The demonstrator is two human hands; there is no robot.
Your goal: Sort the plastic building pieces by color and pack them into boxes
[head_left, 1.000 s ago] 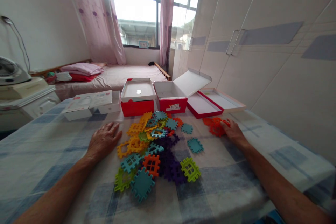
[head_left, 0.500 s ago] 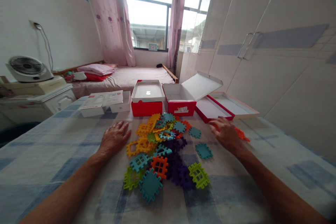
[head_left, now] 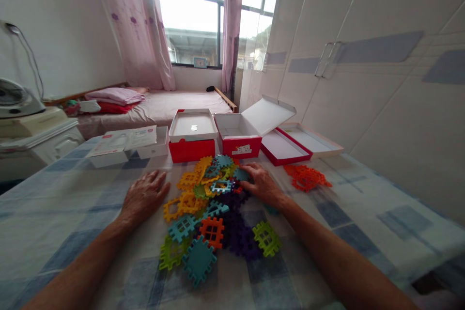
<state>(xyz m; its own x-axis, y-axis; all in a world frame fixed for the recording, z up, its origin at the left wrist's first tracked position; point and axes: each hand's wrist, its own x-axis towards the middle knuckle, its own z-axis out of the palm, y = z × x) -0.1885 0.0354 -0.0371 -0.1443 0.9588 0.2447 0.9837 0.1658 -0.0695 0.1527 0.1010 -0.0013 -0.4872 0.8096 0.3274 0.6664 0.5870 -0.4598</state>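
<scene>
A heap of plastic interlocking tiles (head_left: 210, 203) in yellow, teal, orange, purple and green lies on the checked tablecloth (head_left: 72, 213). My left hand (head_left: 143, 194) rests flat and open on the cloth, just left of the yellow tiles. My right hand (head_left: 262, 183) lies on the heap's right side, fingers curled onto tiles near a teal one; what they grip, if anything, is hidden. A separate small pile of orange tiles (head_left: 305, 177) sits to the right, apart from both hands.
Behind the heap stand two red boxes (head_left: 192, 135) (head_left: 238, 138), the second with its lid up, and red-rimmed flat lids (head_left: 290, 143). White boxes (head_left: 123, 145) lie at left. A fan (head_left: 14, 99), a bed (head_left: 156, 104) and wardrobe doors (head_left: 363, 82) surround the table.
My right hand left the orange pile at the right and came leftwards onto the main heap. The left hand stayed where it was.
</scene>
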